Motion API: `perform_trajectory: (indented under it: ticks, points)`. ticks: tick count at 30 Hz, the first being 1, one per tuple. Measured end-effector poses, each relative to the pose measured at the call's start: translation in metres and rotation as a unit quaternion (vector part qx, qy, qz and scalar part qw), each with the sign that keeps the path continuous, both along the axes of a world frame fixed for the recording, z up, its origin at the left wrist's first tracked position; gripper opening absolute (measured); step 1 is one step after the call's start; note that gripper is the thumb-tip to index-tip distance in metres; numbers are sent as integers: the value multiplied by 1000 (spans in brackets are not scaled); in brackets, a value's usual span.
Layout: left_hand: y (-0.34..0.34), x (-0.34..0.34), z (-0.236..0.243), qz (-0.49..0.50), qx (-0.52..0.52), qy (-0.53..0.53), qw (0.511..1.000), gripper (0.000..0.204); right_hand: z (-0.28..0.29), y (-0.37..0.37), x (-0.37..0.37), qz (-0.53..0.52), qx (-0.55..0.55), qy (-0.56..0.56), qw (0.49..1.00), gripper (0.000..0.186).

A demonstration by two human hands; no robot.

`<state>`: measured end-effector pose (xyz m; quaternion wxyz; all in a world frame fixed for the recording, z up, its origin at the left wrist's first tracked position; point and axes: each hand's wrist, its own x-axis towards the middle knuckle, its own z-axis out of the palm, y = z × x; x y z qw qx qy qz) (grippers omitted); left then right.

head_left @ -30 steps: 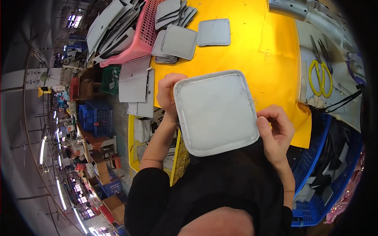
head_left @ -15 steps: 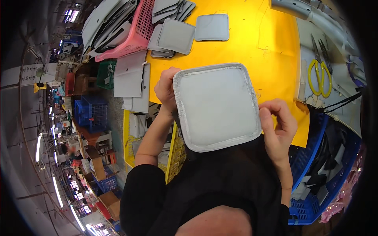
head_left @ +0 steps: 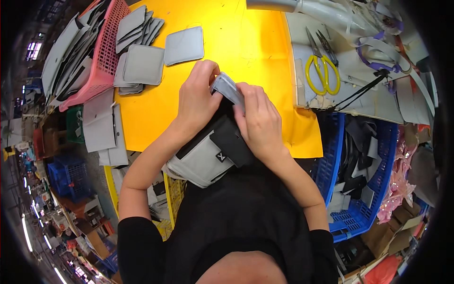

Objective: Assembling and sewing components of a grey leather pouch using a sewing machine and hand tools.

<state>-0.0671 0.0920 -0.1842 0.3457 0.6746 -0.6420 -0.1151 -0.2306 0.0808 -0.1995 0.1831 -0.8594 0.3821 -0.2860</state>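
Note:
A small grey and black fabric bag (head_left: 199, 160) hangs in front of my body, its grey side panel with a small black label facing up. My left hand (head_left: 196, 99) pinches the bag's far end, fingers and thumb around a grey edge strip (head_left: 229, 88). Close beside it, my right hand (head_left: 261, 120) is closed on the same strip and the black fabric below it. Much of the bag's black part is hidden between and under my hands. Beyond, a square grey padded piece (head_left: 184, 46) lies on the yellow table sheet (head_left: 227, 42).
Stacks of grey fabric squares (head_left: 143, 65) lie far left, beside a pink basket (head_left: 101, 61) of grey panels. Yellow-handled scissors (head_left: 322, 75) lie at right on the machine bed. A blue crate (head_left: 366, 217) with scraps stands right, a yellow crate (head_left: 172, 199) lower left.
The bag has been turned: its square grey face no longer shows, and a side with black fabric does. Both hands have closed in together at its far end. The view has swung right.

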Motion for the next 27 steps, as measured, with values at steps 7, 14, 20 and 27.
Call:
perform_trajectory:
  ticks: [7, 14, 20, 27]
  points:
    - [7, -6, -29, 14, -180, 33, 983, 33, -19, -9, -1, -13, -19, -67, 997, 52]
    - [17, -6, -30, 4, -187, 35, 982, 34, -24, -13, -5, 23, -123, -127, 984, 26]
    - [26, -1, -10, -95, -55, 106, 988, 26, -22, -9, -23, 26, -77, -137, 987, 18]
    - [49, 22, 7, -175, 266, 455, 832, 16, -12, -8, -33, 60, -9, -205, 977, 12]
